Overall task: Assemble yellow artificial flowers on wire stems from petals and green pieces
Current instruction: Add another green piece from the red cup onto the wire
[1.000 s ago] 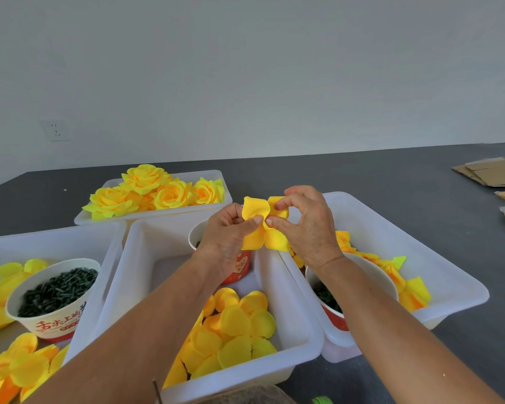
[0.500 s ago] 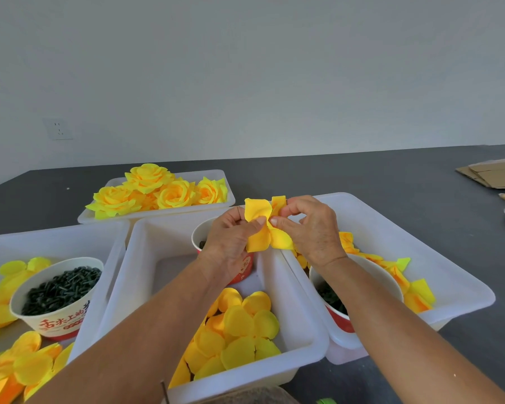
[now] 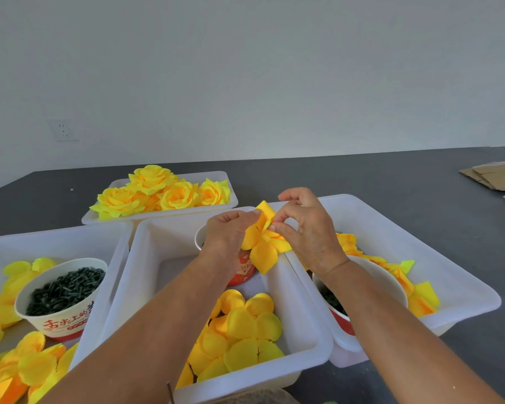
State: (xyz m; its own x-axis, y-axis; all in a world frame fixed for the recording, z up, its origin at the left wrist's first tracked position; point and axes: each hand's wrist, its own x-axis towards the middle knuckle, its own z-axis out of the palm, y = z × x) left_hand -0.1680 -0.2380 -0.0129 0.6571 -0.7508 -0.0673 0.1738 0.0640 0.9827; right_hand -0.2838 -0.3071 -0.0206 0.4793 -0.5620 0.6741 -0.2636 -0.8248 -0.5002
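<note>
Finished yellow roses [image 3: 161, 193] fill the far tray [image 3: 231, 204]. Over the middle tray [image 3: 146, 258], the left hand [image 3: 231, 234] and right hand [image 3: 306, 228] both pinch one petal layer [image 3: 263, 246], not yet built up. Loose petals [image 3: 242, 330] remain; much assembly is left.

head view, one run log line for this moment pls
stage: petal fitting | left hand: holds petal piece | right hand: pinches petal piece | over: middle tray | finished roses: back tray

Both hands pinch a yellow petal piece [image 3: 263, 243] above the middle white tray [image 3: 146, 275]. The left hand [image 3: 228, 234] holds its left edge. The right hand [image 3: 306, 231] pinches its centre.
</note>
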